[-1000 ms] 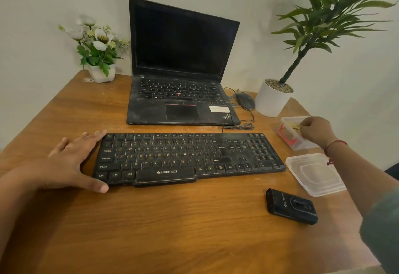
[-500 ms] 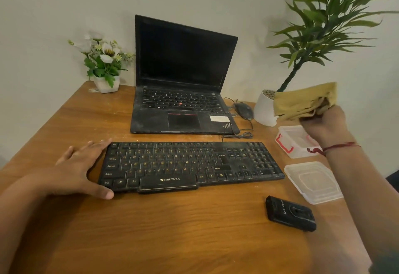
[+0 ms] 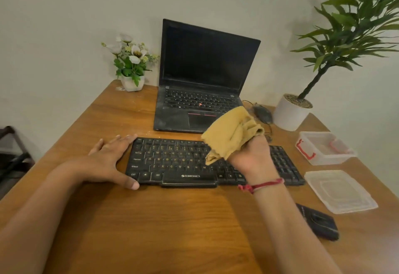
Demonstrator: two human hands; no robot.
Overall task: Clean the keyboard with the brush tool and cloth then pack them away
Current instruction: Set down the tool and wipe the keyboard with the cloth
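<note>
The right hand [image 3: 252, 157] hovers over the right-centre keys of the black Zebronics keyboard [image 3: 179, 161], its fingers curled tight round a bunched yellow cloth [image 3: 228, 133]. One loose fold droops toward the key rows, and whether it touches them cannot be told. The left hand [image 3: 108, 161] lies flat against the keyboard's left end, fingers straight and close together, thumb at the front-left corner. It braces rather than grips, so a hard sideways wipe would likely slide the keyboard rightward toward the open plastic box [image 3: 323, 148] and its lid [image 3: 339, 190], both just past the keyboard's right end. Wiping backward could push it into the cable and the laptop [image 3: 203, 75] just behind. The drooping fold may snag a keycap edge and tug it, and a wadded cloth would probably skim the key tops and sweep grit into the gaps. The right forearm crosses close to the small black device [image 3: 319, 222], perhaps the brush tool, in front of the keyboard's right end. A wide stroke could knock it toward the table [image 3: 172, 230] edge.
</note>
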